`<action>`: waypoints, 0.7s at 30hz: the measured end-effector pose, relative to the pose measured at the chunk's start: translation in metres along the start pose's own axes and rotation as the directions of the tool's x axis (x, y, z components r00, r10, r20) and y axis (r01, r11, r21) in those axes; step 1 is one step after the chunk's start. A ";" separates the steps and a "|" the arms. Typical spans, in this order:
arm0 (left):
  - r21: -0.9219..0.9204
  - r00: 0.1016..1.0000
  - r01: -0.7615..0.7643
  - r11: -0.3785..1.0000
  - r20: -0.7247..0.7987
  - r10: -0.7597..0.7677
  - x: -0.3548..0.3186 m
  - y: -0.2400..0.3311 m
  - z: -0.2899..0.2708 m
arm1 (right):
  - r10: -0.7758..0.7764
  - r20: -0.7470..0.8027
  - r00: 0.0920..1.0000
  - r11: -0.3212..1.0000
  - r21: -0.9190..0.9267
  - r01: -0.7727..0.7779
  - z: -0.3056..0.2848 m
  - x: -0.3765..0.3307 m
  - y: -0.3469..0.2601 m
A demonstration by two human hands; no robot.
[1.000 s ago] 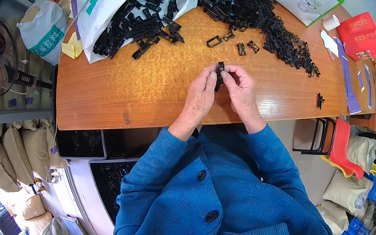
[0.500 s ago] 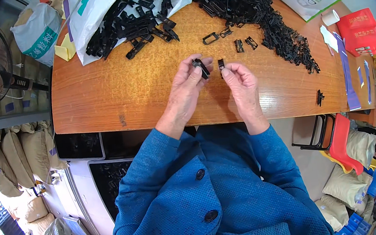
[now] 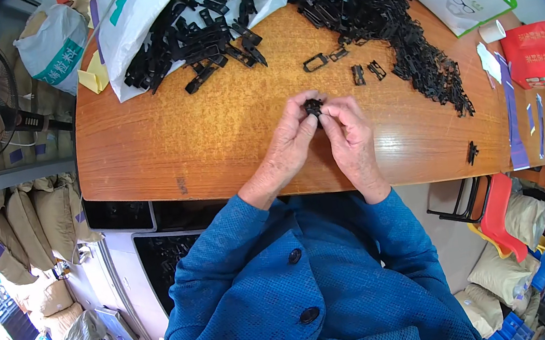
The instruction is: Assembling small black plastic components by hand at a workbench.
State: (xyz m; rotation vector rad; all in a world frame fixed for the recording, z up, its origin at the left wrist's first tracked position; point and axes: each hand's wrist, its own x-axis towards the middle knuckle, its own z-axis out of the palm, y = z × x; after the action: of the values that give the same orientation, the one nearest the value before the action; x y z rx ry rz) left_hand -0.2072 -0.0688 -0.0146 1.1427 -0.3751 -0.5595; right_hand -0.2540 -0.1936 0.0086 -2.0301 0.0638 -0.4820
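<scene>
Both hands meet at upper centre of the frame, above the wooden table (image 3: 214, 143). The left hand (image 3: 292, 136) and right hand (image 3: 348, 134) each pinch the same small black plastic clip (image 3: 313, 107) between thumb and fingertips; the clip is raised just off the tabletop and mostly hidden by the fingers. For a clean fit, judged from this grip, keep the fingertips at the edges of the part, align the two halves squarely, and apply even pressure from both sides. A large heap of black clips (image 3: 369, 13) lies at upper right, and more spill from a white plastic bag (image 3: 129, 24) at upper left. A few loose clip pieces (image 3: 341, 64) lie just beyond the hands. Nothing obstructs the hands; one stray clip (image 3: 471, 152) sits at the right table edge.
</scene>
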 end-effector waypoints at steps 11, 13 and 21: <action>0.074 0.987 0.099 0.992 -0.137 -0.088 0.010 -0.004 0.004 | -0.099 0.013 0.995 0.979 -0.179 0.099 0.009 0.009 0.001; 0.207 0.986 0.025 0.978 -0.166 0.010 0.010 -0.002 -0.005 | -0.109 -0.020 0.994 0.979 -0.177 0.104 0.009 0.007 0.003; 0.994 0.766 0.111 -0.003 -0.083 0.637 0.013 0.069 -0.132 | 0.217 0.077 0.973 0.972 0.074 -0.223 0.000 -0.013 0.003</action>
State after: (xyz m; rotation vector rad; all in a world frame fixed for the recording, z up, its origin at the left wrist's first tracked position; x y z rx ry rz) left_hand -0.1088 0.0425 0.0001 2.4899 -0.4887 0.6932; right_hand -0.2656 -0.1920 0.0015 -1.9291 0.2216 -0.2701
